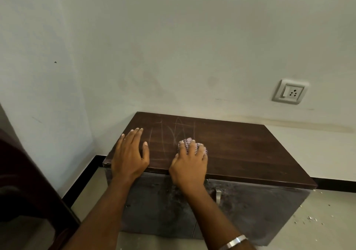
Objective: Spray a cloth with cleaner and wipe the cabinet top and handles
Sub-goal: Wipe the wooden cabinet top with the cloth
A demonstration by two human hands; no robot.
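Low cabinet (pixel 240 207) stands against the wall, left end near the room corner. Its dark wood top (pixel 240 149) carries both hands, so places below go by the top's own edges and corners.

Top: pale streaks (pixel 178 132) run front to back across the left-centre, from near the back edge down toward the cloth. They could be scratches or drying wipe marks; cannot tell which. The right half shows no streaks and nothing tells whether it has been wiped.

Front doors: grey, heavily smudged and dusty. One metal handle (pixel 218 196) shows below the front edge, just right of the right forearm. It looks untouched, judging by the grime around it. Any other handle is hidden behind the arms.

Left hand (pixel 131 153): flat on the top near the front-left corner, fingers straight and together, thumb out, holding nothing. Likely bracing.

Right hand (pixel 189 163): at the front edge, left of centre, fingers curled over a bunched pinkish cloth (pixel 187 143) and pressing it onto the wood.

No spray bottle in view; whether the cloth is damp cannot be told.

Progress, as judged: top wipe under way on the left-centre. Right part of the top and the handles remain.
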